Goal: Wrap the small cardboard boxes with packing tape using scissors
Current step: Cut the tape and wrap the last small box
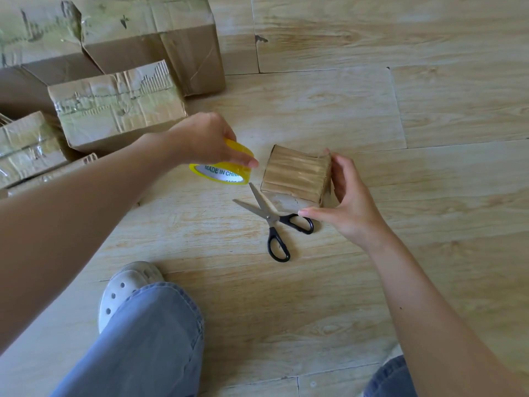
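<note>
A small cardboard box (pixel 296 174), shiny with tape, sits on the wooden floor (pixel 372 116) at the centre. My right hand (pixel 347 200) curls around its right side, thumb at the near corner. My left hand (pixel 204 140) grips a yellow roll of packing tape (pixel 221 169) just left of the box. Scissors (pixel 270 219) with black handles lie open on the floor in front of the box, blades pointing toward the tape roll.
Several larger taped cardboard boxes (pixel 114 107) are stacked at the upper left. My left leg in blue jeans and a white clog (pixel 126 285) rest at the bottom left. My right knee (pixel 392 378) shows at the bottom edge.
</note>
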A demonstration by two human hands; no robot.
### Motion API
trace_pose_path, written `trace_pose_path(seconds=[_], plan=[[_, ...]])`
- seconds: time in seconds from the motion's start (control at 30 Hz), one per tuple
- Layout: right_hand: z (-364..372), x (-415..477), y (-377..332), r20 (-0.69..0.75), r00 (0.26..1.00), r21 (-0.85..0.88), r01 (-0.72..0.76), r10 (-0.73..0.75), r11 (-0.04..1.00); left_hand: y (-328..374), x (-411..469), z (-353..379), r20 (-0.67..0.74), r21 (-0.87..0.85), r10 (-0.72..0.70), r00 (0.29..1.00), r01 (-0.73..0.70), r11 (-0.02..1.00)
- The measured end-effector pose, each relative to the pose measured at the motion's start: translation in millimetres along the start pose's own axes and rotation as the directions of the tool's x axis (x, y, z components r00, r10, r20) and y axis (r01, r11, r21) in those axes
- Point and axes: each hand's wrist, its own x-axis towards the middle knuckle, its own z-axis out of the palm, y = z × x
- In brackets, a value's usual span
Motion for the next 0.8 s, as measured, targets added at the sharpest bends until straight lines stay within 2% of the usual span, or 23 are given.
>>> trace_pose_path(seconds=[0.23,0.33,0.4,0.47,0.53,0.57,0.67,0.8], plan=[[-6,-11,-10,-0.055,0.998,-0.147,-0.040,0.032,0.988,10,1,19,0.061,-0.055,0.019,0.998,-0.015,0.998],[-4,-14,-27,-0.073,0.997,-0.290,-0.014,-0.007,0.957,12,1,21,0.048,-0.069,0.026,0.999,-0.023,0.997],[3,-12,-42,-0.042,0.990,-0.524,0.095,-0.137,0.846,13,1,21,0.039,-0.070,0.027,0.999,-0.025,0.997],[12,-5,-55,0.074,0.966,-0.736,0.221,-0.249,0.640,16,1,23,0.033,-0.065,0.028,0.999,-0.025,0.998],[21,6,-65,0.204,0.947,-0.831,0.302,-0.249,0.467,20,0,25,0.039,-0.055,0.031,0.999,-0.029,0.998],[24,11,-68,0.235,0.946,-0.851,0.311,-0.223,0.424,21,-2,25,0.046,-0.048,0.035,0.998,-0.033,0.998],[24,20,-74,0.226,0.953,-0.848,0.295,-0.202,0.441,16,-8,17,0.055,-0.106,0.092,0.994,-0.086,0.991],[18,24,-78,0.164,0.958,-0.749,0.277,-0.236,0.603,2,-22,-9,0.090,-0.361,0.210,0.974,-0.165,0.918]])
